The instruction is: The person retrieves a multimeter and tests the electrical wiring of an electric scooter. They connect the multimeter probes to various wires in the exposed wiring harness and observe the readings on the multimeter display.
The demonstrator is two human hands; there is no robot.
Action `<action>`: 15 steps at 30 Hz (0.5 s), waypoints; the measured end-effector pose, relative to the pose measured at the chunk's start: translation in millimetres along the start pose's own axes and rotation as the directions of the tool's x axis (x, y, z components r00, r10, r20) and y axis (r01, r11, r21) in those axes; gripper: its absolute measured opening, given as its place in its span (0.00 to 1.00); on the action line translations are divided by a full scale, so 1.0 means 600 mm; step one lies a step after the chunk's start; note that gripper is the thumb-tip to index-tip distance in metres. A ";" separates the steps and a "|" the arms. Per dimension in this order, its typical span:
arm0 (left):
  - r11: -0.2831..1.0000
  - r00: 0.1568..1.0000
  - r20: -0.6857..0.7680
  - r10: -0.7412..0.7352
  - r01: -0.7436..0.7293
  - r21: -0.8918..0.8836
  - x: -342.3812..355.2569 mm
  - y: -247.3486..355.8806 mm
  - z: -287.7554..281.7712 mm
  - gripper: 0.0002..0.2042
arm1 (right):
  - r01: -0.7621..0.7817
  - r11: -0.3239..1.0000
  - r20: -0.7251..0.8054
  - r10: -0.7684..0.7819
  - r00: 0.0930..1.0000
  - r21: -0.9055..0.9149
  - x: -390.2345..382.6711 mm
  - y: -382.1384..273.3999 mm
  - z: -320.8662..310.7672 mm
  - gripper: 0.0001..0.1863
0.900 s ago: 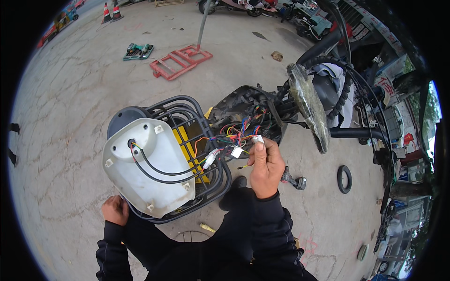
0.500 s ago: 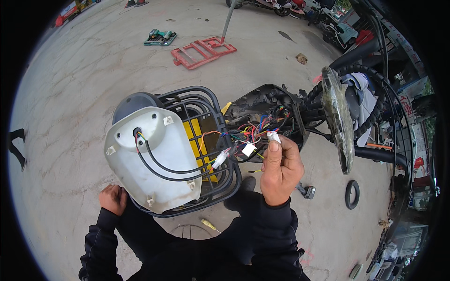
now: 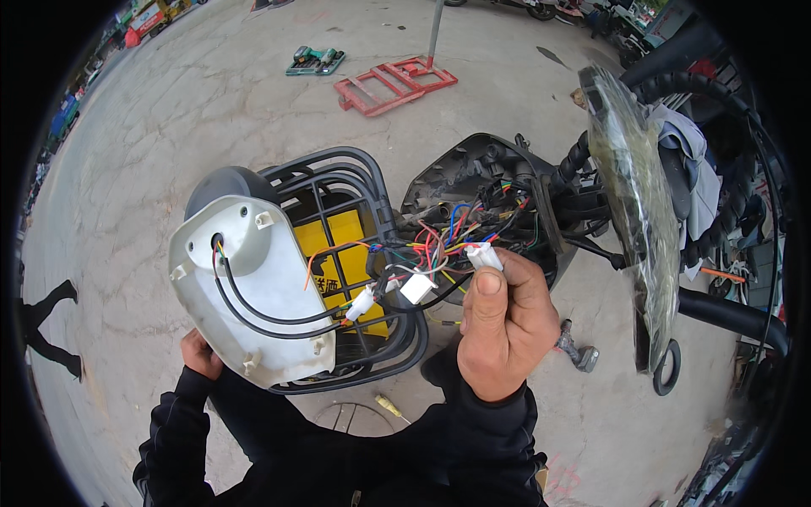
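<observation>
My right hand (image 3: 507,334) pinches a white plastic wire connector (image 3: 484,256) between thumb and fingers, with coloured wires running from it. Beside it hangs a second white connector (image 3: 417,289); a third white connector (image 3: 361,304) joins the black cables (image 3: 274,313) coming out of a white plastic cover (image 3: 262,296). That cover lies inner side up over a black basket (image 3: 384,190). My left hand (image 3: 201,353) is at the cover's near left edge, fingers curled and partly hidden. Behind the connectors, a tangle of wires (image 3: 460,224) spills from an open black vehicle front (image 3: 473,165).
A handlebar with a plastic-wrapped panel (image 3: 629,220) rises at right. A cordless power tool (image 3: 579,348), a black ring (image 3: 667,367) and a yellow-handled screwdriver (image 3: 390,407) lie on the ground. Farther off are a red metal frame (image 3: 397,87) and a green tool case (image 3: 315,61).
The view has shifted, with the basket and cover farther left and the handlebar larger at right. My right hand still holds the connector. Legs of a passer-by show more at the left.
</observation>
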State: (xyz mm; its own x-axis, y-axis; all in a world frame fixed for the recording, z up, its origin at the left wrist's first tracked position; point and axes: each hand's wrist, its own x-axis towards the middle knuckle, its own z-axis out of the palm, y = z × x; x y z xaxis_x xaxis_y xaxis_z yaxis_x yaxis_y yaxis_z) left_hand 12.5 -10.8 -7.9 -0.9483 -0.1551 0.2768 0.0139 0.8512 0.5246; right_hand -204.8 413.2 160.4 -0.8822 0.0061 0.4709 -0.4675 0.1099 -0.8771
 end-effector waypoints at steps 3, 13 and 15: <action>0.955 0.954 -0.162 -0.253 0.220 -0.199 -0.019 0.005 0.010 0.07 | -0.021 0.999 -0.007 0.021 1.000 0.047 -0.001 0.000 -0.002 0.17; 0.938 0.895 -0.367 0.252 -0.319 -0.134 0.016 0.303 -0.080 0.13 | 0.164 0.986 0.060 -0.166 0.984 0.038 -0.007 0.018 -0.009 0.16; 0.858 0.868 -0.326 0.375 -0.458 -0.231 0.073 0.361 -0.079 0.12 | 0.169 0.984 0.071 -0.172 0.983 0.048 -0.009 0.018 -0.010 0.16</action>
State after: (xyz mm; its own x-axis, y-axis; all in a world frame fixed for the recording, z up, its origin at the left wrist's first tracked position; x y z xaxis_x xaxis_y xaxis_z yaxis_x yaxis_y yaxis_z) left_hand -11.0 142.9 156.3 -0.7141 0.0211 0.6998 0.5195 0.6860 0.5094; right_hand -204.7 420.2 149.1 -0.7905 -0.0835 0.6067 -0.6118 0.0612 -0.7887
